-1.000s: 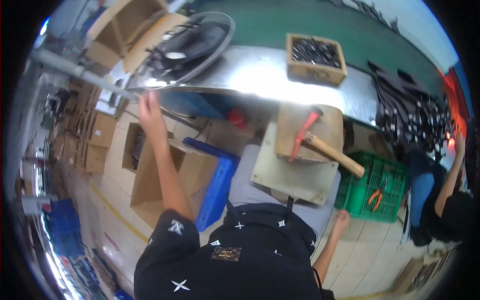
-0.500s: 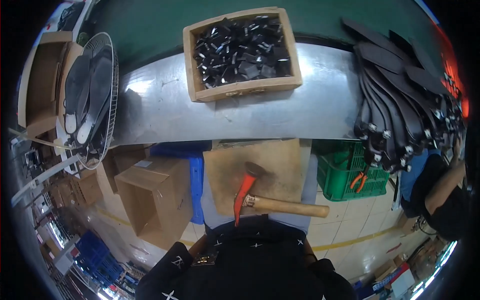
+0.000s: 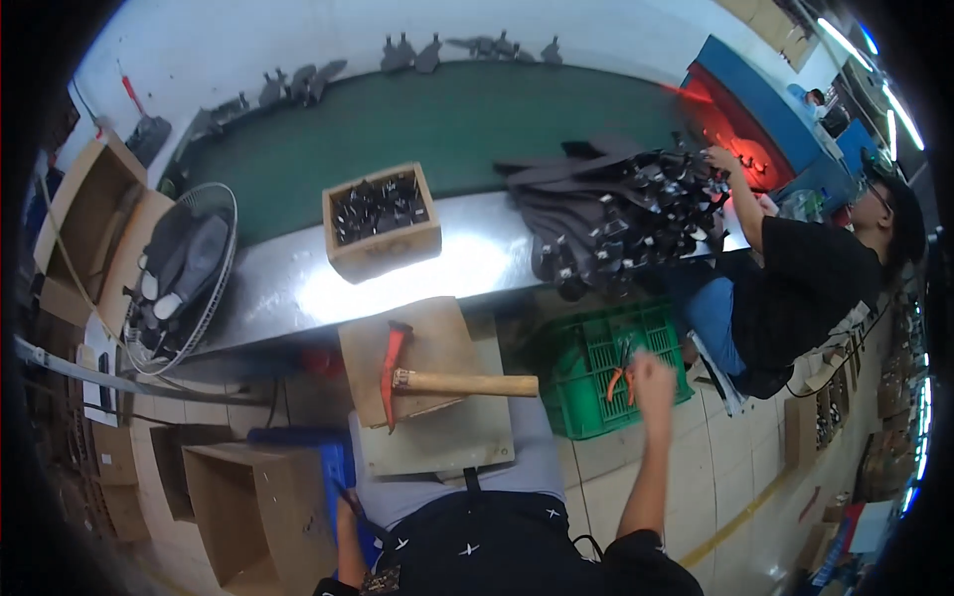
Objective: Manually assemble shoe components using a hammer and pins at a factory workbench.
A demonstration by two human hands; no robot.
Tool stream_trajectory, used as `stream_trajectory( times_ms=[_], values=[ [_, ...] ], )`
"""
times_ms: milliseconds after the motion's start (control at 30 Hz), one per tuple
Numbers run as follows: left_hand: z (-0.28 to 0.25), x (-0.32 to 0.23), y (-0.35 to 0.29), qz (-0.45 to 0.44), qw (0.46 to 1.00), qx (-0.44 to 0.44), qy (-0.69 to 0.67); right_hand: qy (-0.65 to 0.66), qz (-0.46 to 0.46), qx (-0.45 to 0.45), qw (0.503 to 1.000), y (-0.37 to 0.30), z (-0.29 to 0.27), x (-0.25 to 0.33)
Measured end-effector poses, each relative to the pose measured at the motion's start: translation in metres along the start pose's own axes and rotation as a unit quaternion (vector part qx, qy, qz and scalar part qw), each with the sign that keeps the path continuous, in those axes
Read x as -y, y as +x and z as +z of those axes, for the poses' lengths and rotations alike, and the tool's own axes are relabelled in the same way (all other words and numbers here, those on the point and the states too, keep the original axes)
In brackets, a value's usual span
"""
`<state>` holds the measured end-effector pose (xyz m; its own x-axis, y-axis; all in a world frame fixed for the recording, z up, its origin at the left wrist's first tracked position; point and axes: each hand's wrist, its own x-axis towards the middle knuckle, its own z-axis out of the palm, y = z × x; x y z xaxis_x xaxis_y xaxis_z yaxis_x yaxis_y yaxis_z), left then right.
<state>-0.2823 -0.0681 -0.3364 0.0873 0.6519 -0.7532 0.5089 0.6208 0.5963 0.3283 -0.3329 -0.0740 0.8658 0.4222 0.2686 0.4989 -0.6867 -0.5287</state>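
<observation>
My right hand [image 3: 653, 377] is held out over the right side, beside the orange-handled pliers [image 3: 618, 383] on the green plastic crate [image 3: 564, 397]. Its fingers look bent but are blurred, and I cannot tell whether it touches the pliers. Low on the left, my left hand [image 3: 346, 509] hangs by the blue crate next to a dark strip; its fingers are hidden. Across my lap lie tan boards [image 3: 467, 437]. On them rests a hammer [image 3: 457, 383] with a red head and a wooden handle pointing right.
A wooden box [image 3: 383, 260] of small black parts stands on the metal bench edge [image 3: 268, 288]. Dark pieces [image 3: 596, 214] are heaped to its right, near a co-worker [image 3: 820, 268]. A wire fan guard [image 3: 229, 248] and cardboard boxes [image 3: 224, 517] are at left.
The view has turned up and to the right, showing more bench and the co-worker. My right forearm has come out toward the green crate. The hammer still lies on the boards.
</observation>
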Motion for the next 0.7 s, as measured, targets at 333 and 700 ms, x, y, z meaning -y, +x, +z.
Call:
stream_trajectory(
  times_ms=[333, 700],
  values=[
    [-0.088, -0.086, 0.019, 0.253, 0.932, -0.211, 0.148, -0.25, -0.046, -0.234, 0.938, 0.408, -0.082, 0.028],
    [0.023, -0.359, -0.26, 0.569, 0.749, -0.31, 0.142, -0.015, -0.589, -0.199, 0.783, 0.219, -0.123, 0.286]
  ],
)
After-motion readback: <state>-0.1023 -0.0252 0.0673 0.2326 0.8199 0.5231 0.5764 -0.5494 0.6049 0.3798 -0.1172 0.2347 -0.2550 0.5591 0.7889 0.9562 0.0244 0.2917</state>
